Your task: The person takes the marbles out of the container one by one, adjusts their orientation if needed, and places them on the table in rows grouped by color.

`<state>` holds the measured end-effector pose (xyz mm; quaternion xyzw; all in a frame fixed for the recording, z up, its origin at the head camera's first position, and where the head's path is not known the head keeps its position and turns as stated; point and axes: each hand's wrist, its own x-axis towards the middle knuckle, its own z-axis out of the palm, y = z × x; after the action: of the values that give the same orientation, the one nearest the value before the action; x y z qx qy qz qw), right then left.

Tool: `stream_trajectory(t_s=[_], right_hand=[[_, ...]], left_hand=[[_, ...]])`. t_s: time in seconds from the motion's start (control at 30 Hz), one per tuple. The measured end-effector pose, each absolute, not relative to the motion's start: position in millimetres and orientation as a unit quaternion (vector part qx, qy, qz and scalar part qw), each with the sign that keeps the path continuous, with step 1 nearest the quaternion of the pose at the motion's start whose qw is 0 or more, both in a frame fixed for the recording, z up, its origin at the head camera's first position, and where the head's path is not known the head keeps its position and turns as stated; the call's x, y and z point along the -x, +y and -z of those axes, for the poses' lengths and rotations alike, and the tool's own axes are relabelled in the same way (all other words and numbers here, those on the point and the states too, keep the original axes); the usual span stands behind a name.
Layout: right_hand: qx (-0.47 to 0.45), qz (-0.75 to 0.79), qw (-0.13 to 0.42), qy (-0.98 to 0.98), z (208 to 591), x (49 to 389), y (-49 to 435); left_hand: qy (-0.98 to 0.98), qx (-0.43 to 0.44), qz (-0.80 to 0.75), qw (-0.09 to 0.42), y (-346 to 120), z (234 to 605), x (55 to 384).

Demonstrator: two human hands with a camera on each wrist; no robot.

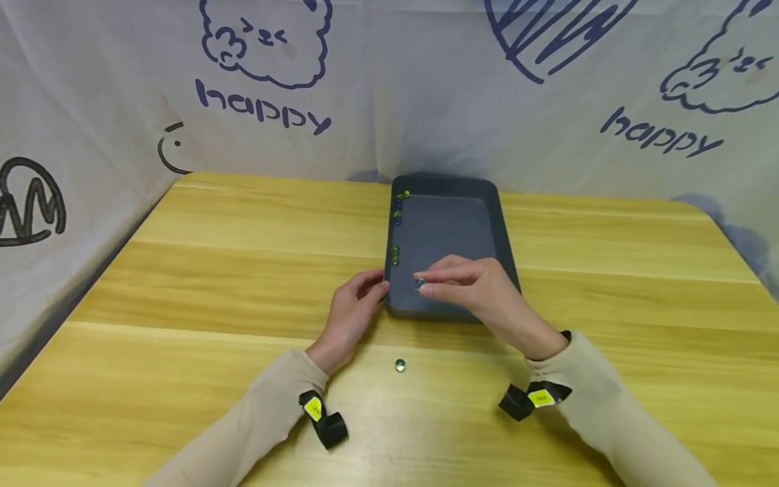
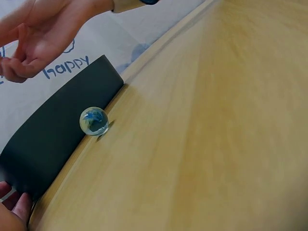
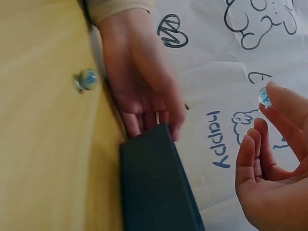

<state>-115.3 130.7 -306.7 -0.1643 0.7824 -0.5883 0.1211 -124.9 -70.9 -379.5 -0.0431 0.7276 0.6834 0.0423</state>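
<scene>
A clear glass marble with blue inside (image 1: 420, 283) is pinched between the thumb and forefinger of my right hand (image 1: 481, 287). That hand is above the near part of a dark grey rectangular tray (image 1: 447, 230); its other fingers are loosely curled in the right wrist view. My left hand (image 1: 356, 308) grips the tray at its near left corner, thumb at the rim and fingers against the side. Several green and blue marbles (image 1: 398, 214) lie along the tray's left wall. Another clear marble (image 2: 94, 121) rests on the table in front of the tray.
The tray stands on a wood-grain table (image 1: 243, 270) near its back edge. Behind and to the left hangs a white cloth (image 1: 414, 88) with drawings and lettering. Black straps (image 1: 331, 429) dangle from both wrists.
</scene>
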Motion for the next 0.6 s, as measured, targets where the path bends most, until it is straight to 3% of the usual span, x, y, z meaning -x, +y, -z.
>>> stream_trajectory(t_s=[0.3,0.6], right_hand=[[0.169,0.584,0.172,0.775,322.0,99.6,135.0],[0.197,0.556,0.141,0.795,335.8,90.7,133.3]], left_hand=[[0.723,0.046,-0.688,0.046,-72.2,380.7,125.5],[0.724,0.043,-0.687,0.044,-70.9,379.0,126.6]])
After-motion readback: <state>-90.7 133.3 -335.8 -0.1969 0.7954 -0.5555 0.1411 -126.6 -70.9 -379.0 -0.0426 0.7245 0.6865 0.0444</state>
